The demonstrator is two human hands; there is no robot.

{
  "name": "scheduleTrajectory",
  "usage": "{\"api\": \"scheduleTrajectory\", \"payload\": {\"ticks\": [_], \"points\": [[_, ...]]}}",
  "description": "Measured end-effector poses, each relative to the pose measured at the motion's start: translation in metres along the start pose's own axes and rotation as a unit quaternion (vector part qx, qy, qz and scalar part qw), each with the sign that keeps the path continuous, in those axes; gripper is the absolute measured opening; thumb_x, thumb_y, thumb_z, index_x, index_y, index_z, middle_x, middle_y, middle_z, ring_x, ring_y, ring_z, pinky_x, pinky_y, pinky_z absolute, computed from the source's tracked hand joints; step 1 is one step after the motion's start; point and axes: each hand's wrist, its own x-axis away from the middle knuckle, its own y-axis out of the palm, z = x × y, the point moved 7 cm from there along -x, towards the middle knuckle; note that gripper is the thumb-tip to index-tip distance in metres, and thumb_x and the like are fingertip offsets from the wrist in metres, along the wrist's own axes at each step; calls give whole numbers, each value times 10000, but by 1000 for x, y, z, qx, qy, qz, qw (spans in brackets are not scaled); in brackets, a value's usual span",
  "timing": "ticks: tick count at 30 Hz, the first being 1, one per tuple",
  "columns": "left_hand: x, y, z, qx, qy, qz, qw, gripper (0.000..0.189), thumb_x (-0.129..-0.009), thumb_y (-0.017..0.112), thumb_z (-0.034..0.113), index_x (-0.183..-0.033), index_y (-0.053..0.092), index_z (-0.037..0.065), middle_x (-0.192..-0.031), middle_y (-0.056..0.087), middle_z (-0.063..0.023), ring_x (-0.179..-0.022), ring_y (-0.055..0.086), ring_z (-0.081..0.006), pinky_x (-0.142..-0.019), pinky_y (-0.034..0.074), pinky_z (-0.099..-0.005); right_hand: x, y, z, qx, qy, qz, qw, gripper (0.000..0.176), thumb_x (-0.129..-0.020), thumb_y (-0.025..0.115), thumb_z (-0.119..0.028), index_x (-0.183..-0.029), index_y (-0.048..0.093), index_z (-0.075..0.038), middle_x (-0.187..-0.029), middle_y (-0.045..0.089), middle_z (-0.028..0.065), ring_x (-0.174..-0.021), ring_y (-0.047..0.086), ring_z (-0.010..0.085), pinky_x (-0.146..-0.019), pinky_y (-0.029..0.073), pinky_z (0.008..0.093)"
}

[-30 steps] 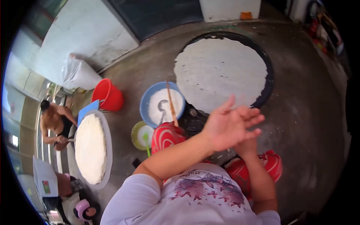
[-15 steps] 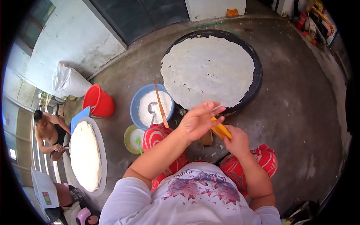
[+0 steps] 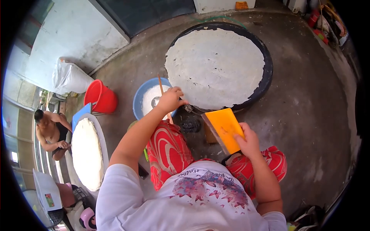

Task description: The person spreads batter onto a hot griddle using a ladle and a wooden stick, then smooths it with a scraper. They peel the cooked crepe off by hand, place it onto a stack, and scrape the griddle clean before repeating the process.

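A large round black griddle [image 3: 267,73] on the floor carries a thin white sheet of batter [image 3: 216,65]. My right hand [image 3: 248,140] grips an orange flat scraper [image 3: 224,129] just in front of the griddle's near rim. My left hand [image 3: 169,99] is closed on the handle of a metal ladle [image 3: 156,102] that sits in a blue bowl [image 3: 138,101] of white batter. A wooden stick [image 3: 160,83] also leans in that bowl. My knees in red patterned trousers [image 3: 169,150] are below both hands.
A red bucket [image 3: 101,97] and a white sack [image 3: 69,77] stand at the left. A large round tray with a white heap [image 3: 86,152] lies on the floor. Another person [image 3: 48,131] crouches beside it. A small green bowl [image 3: 133,125] peeks out by my left arm.
My hands have come apart. The left hand has reached to the blue bowl and taken the ladle's handle. The right hand has lifted the orange scraper flat into full view.
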Motion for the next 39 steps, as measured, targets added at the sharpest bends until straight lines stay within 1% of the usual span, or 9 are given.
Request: {"api": "scheduleTrajectory", "payload": {"ticks": [1,8,15,19,21,24,29,36,39], "points": [[-1,7,5,-76,2,-44,996,611,-602,738,356,-1120,531,109,-1222,442,-101,-1112,430,-265,-857,391,-380,-1,1,8,2,2,0,1000,269,-715,554,-105,-979,537,-54,-819,600,165,-786,572,354,-677,457,400],[-16,31,32,-268,183,-63,944,868,-588,736,354,-1320,301,186,-1306,356,-65,-1197,345,-264,-937,305,-457,1,0,4,160,-32,1,987,254,-737,478,-130,-965,561,-57,-848,603,186,-791,585,345,-685,461,412],[-15,14,45,-187,279,44,941,260,-646,619,111,-898,560,80,-891,569,-46,-938,522,-200,-867,360,-393,-11,-9,31,118,10,111,987,540,-782,582,-261,-1269,406,-104,-976,602,190,-829,590,348,-705,461,408],[-19,-47,69,-98,230,183,951,149,-644,604,76,-785,556,88,-765,567,-37,-824,549,-211,-827,375,-381,-31,-18,31,198,-30,159,967,747,-736,647,-216,-1357,241,-131,-1063,571,204,-868,574,375,-737,463,391],[-16,-85,77,-53,203,244,947,138,-641,599,62,-771,564,91,-745,567,-37,-795,552,-211,-764,398,-351,-39,-25,36,178,139,148,963,888,-685,698,-185,-1381,147,-147,-1166,513,206,-963,546,372,-788,453,367],[-4,-132,87,-55,191,252,947,129,-635,607,64,-755,572,94,-742,571,-28,-794,556,-196,-702,413,-318,-50,-30,45,182,42,256,948,991,-647,724,-161,-1390,69,-178,-1219,481,187,-1031,526,344,-826,439,351],[19,-187,53,-26,126,271,954,92,-717,582,91,-805,602,74,-740,592,-99,-701,564,-291,-584,459,-372,-71,-39,18,98,-73,252,960,221,-697,657,-74,-912,630,-32,-1153,554,128,-978,579,262,-809,440,289],[69,-266,-107,98,-147,277,945,214,-831,549,188,-936,605,11,-697,594,-71,-619,545,-106,-582,438,-272,-104,6,-153,97,-278,179,939,131,-783,603,-120,-874,606,-25,-918,639,120,-766,620,237,-669,459,264],[150,-338,-149,56,-128,410,901,228,-823,549,206,-945,598,20,-696,598,-151,-624,563,-202,-608,445,-322,-101,52,-250,120,-271,113,948,124,-794,595,-137,-885,600,-54,-820,626,123,-684,616,231,-601,450,292]]}}
